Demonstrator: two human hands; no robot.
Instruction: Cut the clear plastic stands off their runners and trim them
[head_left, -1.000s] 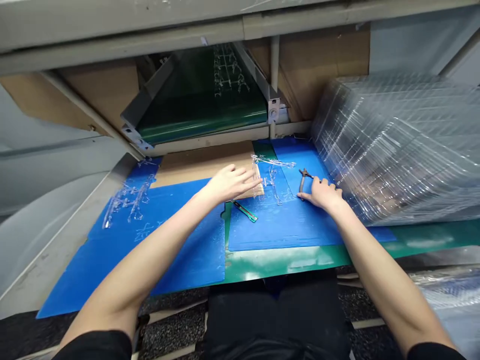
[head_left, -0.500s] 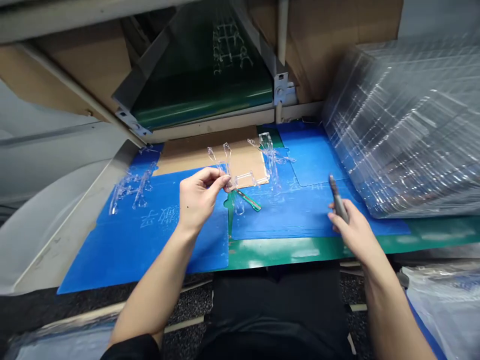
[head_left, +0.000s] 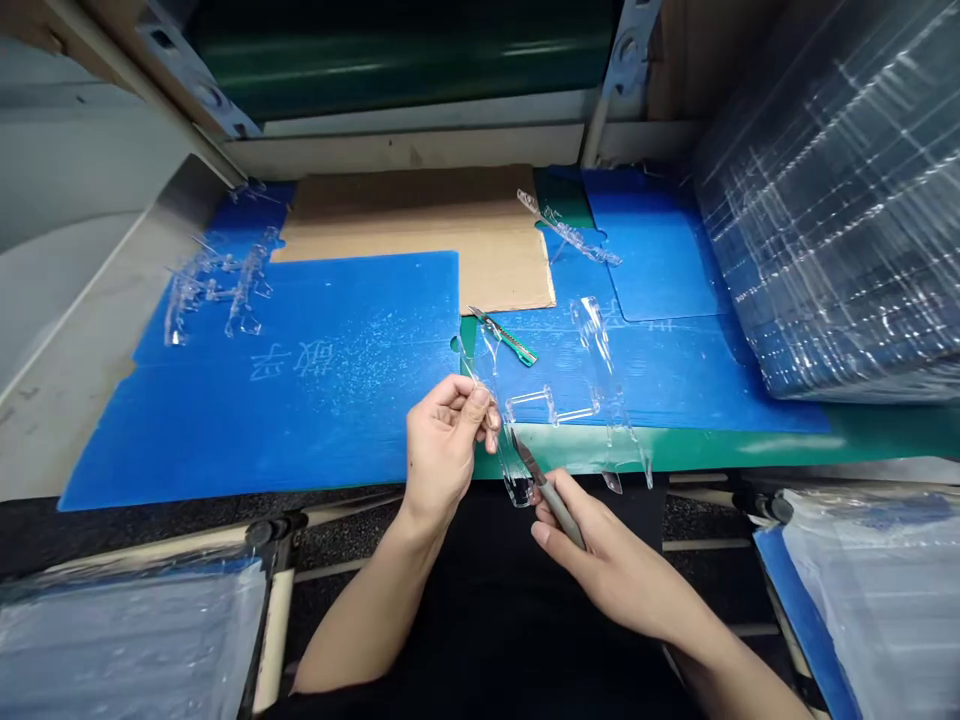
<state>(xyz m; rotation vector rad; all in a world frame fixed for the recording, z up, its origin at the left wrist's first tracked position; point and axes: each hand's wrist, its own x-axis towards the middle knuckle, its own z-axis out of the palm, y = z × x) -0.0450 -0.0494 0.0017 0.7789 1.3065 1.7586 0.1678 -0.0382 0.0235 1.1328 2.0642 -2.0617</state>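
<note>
My left hand (head_left: 448,440) is closed, thumb against fingers, on a clear plastic molded frame (head_left: 551,405) held over the table's front edge. Thin crossbars join the frame's two long sides, and its far side hangs to the right. In my right hand (head_left: 600,540) is a grey-handled knife (head_left: 559,508), fingers wrapped round the handle. Its dark pointed blade is up against the near side of the frame; whether it touches is hard to tell. Behind the hands lies a green utility knife (head_left: 506,338) on the blue sheets.
More clear plastic pieces lie at the left (head_left: 217,285) and back right (head_left: 574,235). Blue sheets (head_left: 360,420) and brown cardboard (head_left: 405,215) cover the green tabletop. A tall plastic-wrapped stack (head_left: 847,230) stands right. A green roller (head_left: 405,60) crosses the back.
My right hand has brought the knife left to the plastic frame. My left hand has drawn the frame nearer to my body. The view has tilted down.
</note>
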